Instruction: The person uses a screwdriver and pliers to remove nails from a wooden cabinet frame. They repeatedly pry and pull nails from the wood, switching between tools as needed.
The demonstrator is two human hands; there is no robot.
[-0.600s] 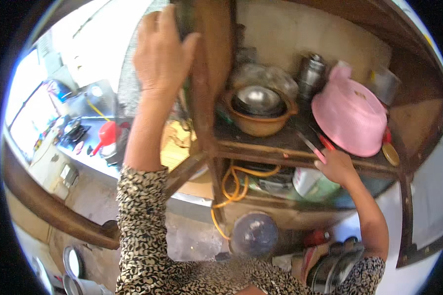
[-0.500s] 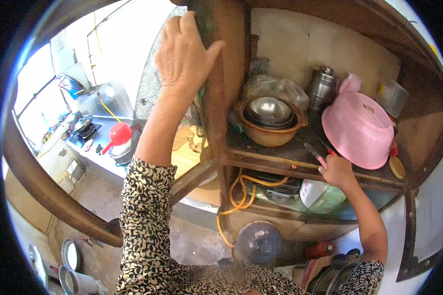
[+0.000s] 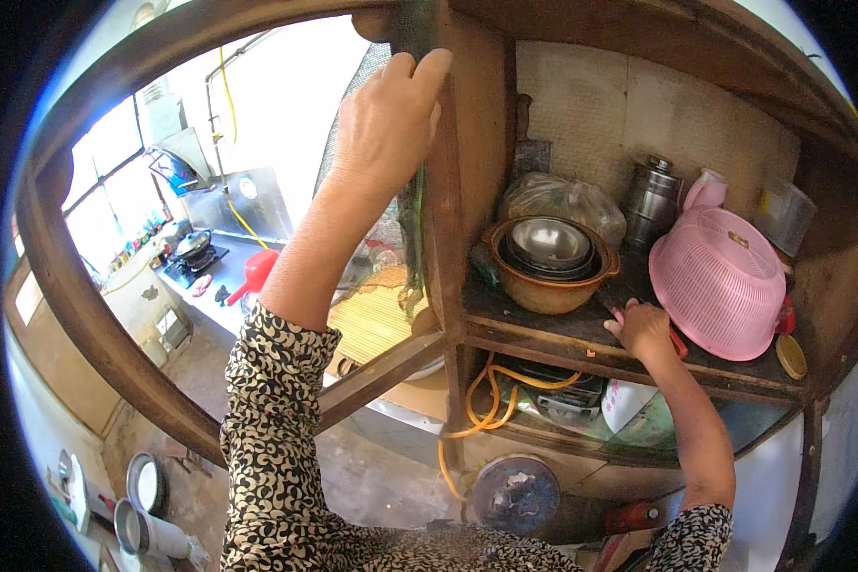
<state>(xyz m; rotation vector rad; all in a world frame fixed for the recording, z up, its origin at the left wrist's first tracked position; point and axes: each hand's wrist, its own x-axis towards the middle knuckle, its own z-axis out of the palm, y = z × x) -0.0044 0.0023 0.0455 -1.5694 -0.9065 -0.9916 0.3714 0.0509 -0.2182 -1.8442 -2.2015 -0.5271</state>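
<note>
My left hand (image 3: pixel 391 119) is raised, its fingers curled over the top part of the cabinet's wooden post (image 3: pixel 453 200). On the shelf's front edge, my right hand (image 3: pixel 646 334) is closed around a knife with a pink handle (image 3: pixel 617 316), its blade pointing up and left. A red handle (image 3: pixel 678 344) shows beside the same hand; whether I hold it too, I cannot tell. Right of the hand, a pink plastic basket (image 3: pixel 720 281) stands upside down on the shelf. To its left sits a brown clay pot (image 3: pixel 541 297) with metal bowls (image 3: pixel 549 244) nested inside.
Behind the pot are a plastic bag (image 3: pixel 567 205) and a steel flask (image 3: pixel 653 195). A round yellowish lid (image 3: pixel 790 357) is at the shelf's right edge. An orange hose (image 3: pixel 486 419) hangs below. An open wooden frame (image 3: pixel 114 372) curves across the left, with a stove (image 3: pixel 195 250) beyond.
The view has shifted, so the cabinet sits lower and further right. My left fingers have bent further over the post. My right hand has lowered the pink-handled knife toward the shelf.
</note>
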